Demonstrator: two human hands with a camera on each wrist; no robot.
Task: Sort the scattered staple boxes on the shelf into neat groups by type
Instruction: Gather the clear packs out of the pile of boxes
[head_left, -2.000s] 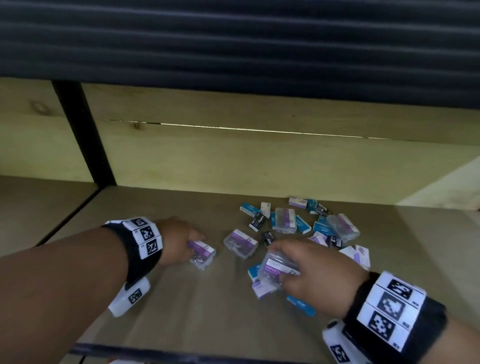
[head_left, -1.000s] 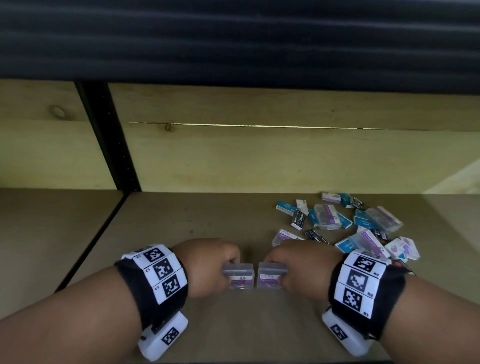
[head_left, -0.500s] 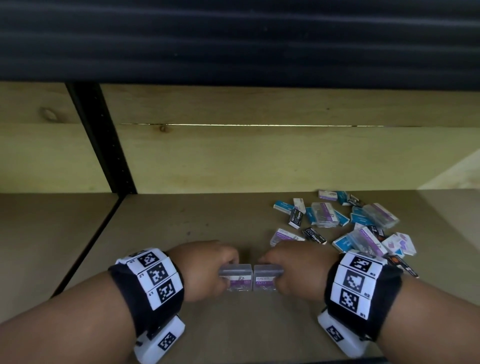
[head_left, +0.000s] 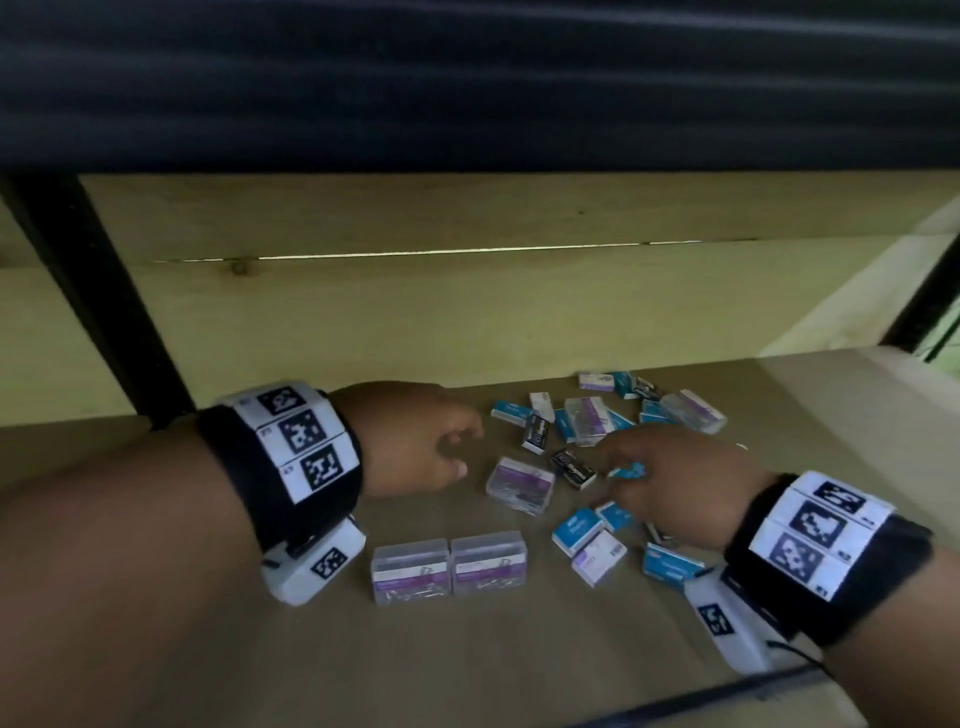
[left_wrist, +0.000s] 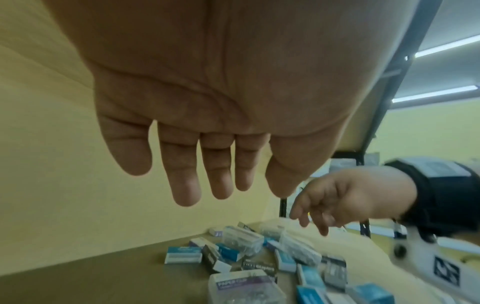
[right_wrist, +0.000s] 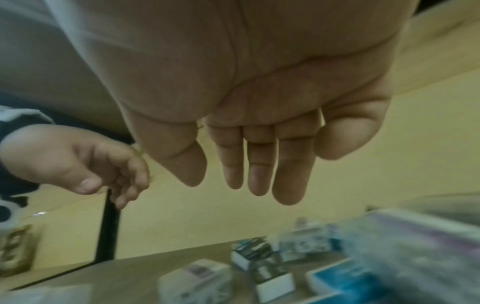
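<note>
Two clear boxes with purple labels (head_left: 410, 569) (head_left: 489, 564) stand side by side near the shelf's front, nothing touching them. A third clear box (head_left: 519, 483) (left_wrist: 244, 286) lies alone just beyond them. My left hand (head_left: 415, 436) (left_wrist: 207, 174) hovers to its left, fingers straight, palm empty. My right hand (head_left: 670, 478) (right_wrist: 246, 170) hangs over the scattered pile (head_left: 613, 415), fingers spread and holding nothing. The pile mixes small blue boxes (head_left: 576, 530), black boxes (head_left: 571, 467), white-purple boxes (head_left: 597, 558) and further clear boxes (head_left: 693, 410).
The wooden shelf board (head_left: 467, 665) lies bare in front and to the left of the paired boxes. A plank back wall (head_left: 467, 312) closes the rear. A black upright post (head_left: 104, 291) stands at the back left, another at the far right (head_left: 930, 306).
Both hands let go of the two clear boxes, which now stand paired at the front. The hands opened and moved back toward the pile, left hand further back.
</note>
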